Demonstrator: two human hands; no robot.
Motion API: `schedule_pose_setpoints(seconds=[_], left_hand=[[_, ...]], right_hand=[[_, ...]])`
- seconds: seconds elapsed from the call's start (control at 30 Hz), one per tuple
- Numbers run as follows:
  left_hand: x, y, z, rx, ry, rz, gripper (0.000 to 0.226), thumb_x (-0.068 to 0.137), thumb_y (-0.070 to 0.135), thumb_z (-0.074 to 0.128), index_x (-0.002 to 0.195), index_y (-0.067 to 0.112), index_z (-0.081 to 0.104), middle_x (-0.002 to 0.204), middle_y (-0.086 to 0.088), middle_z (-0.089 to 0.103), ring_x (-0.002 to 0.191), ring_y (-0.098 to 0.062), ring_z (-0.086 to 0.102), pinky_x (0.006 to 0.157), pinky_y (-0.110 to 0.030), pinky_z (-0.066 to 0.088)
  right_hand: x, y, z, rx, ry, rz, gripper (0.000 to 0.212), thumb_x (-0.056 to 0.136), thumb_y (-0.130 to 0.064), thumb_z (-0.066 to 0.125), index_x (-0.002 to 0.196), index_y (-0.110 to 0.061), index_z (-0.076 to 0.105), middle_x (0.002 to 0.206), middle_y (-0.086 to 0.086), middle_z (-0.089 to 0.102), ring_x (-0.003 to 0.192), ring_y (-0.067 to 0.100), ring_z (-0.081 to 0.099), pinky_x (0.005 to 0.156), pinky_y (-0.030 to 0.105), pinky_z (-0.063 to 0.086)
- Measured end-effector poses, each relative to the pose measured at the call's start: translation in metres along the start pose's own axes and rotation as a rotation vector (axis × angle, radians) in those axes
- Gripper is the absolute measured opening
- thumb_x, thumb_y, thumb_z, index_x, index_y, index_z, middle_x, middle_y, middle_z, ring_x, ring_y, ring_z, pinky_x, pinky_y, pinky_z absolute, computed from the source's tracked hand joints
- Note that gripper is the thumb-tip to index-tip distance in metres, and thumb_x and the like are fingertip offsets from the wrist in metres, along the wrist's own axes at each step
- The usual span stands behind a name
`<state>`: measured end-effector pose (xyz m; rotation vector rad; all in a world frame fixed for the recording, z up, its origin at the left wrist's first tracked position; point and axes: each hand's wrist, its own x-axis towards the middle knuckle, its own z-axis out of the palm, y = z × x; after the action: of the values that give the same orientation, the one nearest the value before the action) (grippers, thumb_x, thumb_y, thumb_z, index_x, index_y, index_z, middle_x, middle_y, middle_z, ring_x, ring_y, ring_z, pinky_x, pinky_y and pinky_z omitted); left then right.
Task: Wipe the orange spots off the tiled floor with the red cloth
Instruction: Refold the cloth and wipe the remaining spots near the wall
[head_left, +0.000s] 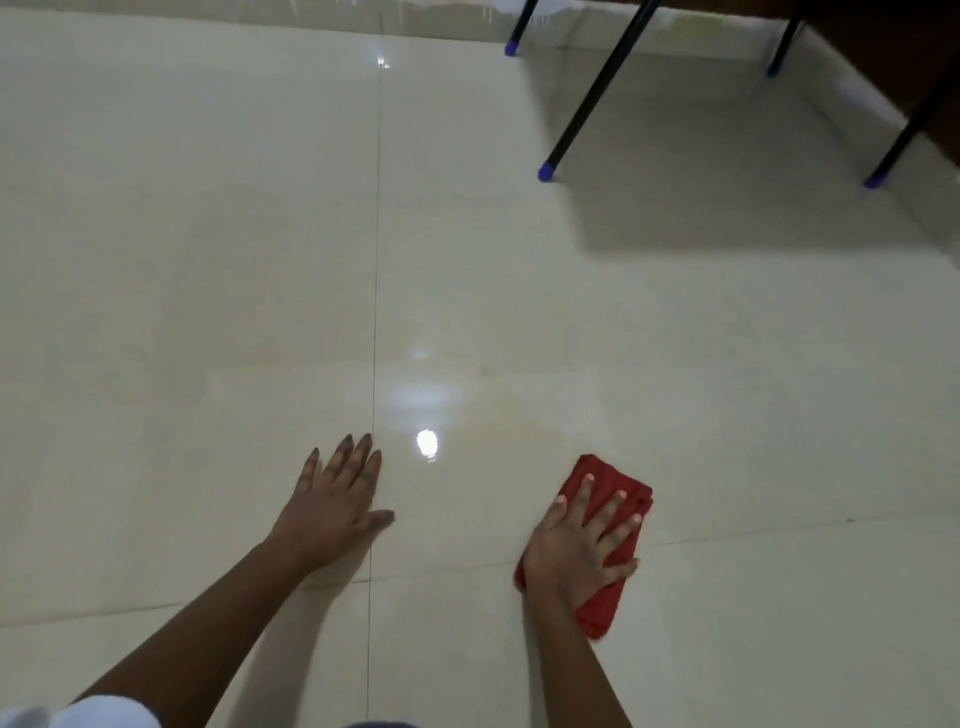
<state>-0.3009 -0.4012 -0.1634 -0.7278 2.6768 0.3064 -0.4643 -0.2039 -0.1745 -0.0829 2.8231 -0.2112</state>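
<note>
A folded red cloth (605, 486) lies flat on the glossy cream tiled floor (208, 260) at the lower right. My right hand (579, 551) presses down on it with fingers spread over the fabric. My left hand (335, 506) rests palm-down on the floor to the left, fingers apart, holding nothing, beside a grout line. No orange spots show on the tiles in view; the patch between my hands looks wet and shiny with light glare.
A dark table with black legs and blue feet (545, 171) stands at the upper right, another foot (875, 182) further right, casting a shadow. A wall base (260, 13) runs along the top. White clothing (78, 714) shows at the bottom left.
</note>
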Motion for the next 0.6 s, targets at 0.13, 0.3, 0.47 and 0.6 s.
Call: schedule_pose_setpoints(seconds=[0.13,0.3,0.47,0.6], left_hand=[[0.033,-0.036,-0.011,0.059,0.036,0.059,0.105,0.062,0.075,-0.013,0.147,0.015,-0.004,0.153,-0.004,-0.021,0.133,-0.015,-0.029,0.11,-0.044,-0.016],[0.065,-0.097,-0.03,0.118,0.053,0.1,0.121,0.05,0.09,-0.018,0.147,0.022,0.0,0.15,-0.001,-0.02,0.136,-0.018,-0.025,0.105,-0.043,-0.024],[0.097,-0.159,-0.058,0.215,0.048,0.1,0.124,0.047,0.09,-0.013,0.147,0.018,-0.003,0.154,-0.004,-0.018,0.131,-0.014,-0.031,0.09,-0.035,-0.039],[0.106,-0.209,-0.072,0.37,-0.018,0.149,0.13,0.04,0.087,-0.029,0.147,0.017,-0.008,0.147,-0.002,-0.03,0.127,-0.017,-0.037,0.091,-0.039,-0.038]], right_hand=[[0.029,-0.035,0.003,-0.041,0.005,-0.216,0.053,0.098,-0.043,0.022,0.147,-0.039,0.002,0.158,0.001,-0.005,0.143,0.027,-0.011,0.11,0.057,0.003],[0.085,-0.092,-0.008,-0.1,-0.063,-0.378,0.052,0.099,-0.046,0.017,0.146,-0.041,-0.005,0.157,0.0,-0.013,0.142,0.025,-0.016,0.11,0.057,-0.003],[0.112,-0.156,-0.012,-0.166,-0.163,-0.485,0.052,0.099,-0.048,0.014,0.145,-0.041,-0.008,0.155,-0.001,-0.02,0.141,0.025,-0.022,0.11,0.057,-0.007],[0.103,-0.228,0.002,-0.169,-0.187,-0.568,0.051,0.099,-0.047,0.014,0.145,-0.041,-0.007,0.155,-0.001,-0.022,0.14,0.025,-0.025,0.109,0.057,-0.01]])
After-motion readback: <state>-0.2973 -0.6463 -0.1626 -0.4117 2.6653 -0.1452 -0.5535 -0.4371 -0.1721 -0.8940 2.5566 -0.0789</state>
